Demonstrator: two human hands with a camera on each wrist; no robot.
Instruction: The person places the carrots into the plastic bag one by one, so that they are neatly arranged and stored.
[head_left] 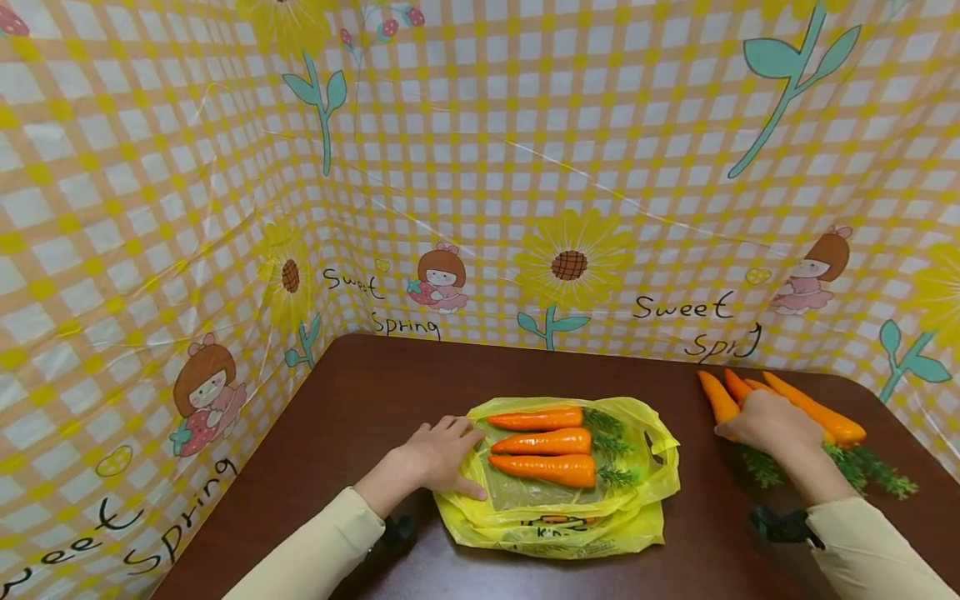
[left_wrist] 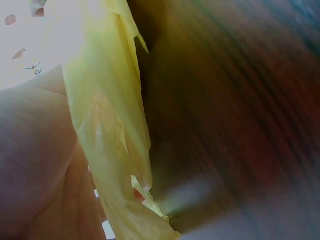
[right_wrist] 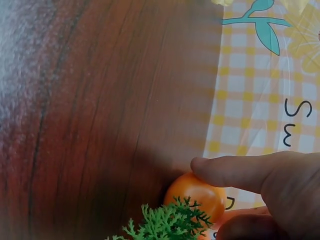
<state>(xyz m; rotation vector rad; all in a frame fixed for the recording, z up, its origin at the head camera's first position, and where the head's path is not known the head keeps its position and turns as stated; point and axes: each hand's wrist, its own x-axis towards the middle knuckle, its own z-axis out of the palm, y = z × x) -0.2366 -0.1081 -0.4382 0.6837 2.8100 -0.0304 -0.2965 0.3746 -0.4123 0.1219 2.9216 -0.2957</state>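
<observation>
Carrots (head_left: pixel 780 404) in a loose bunch at about two o'clock on the brown table (head_left: pixel 360 392) are gripped by the right hand (head_left: pixel 768 425), fingers curled around them; in the right wrist view a finger (right_wrist: pixel 235 172) is pressed on an orange carrot top (right_wrist: pixel 195 196). A yellow plastic bag (head_left: pixel 562 508) is seen at six o'clock, with three carrots (head_left: pixel 543 442) laid on it. The bag's nine o'clock edge is pressed by the left hand (head_left: pixel 438 458), fingers flat and slightly spread.
</observation>
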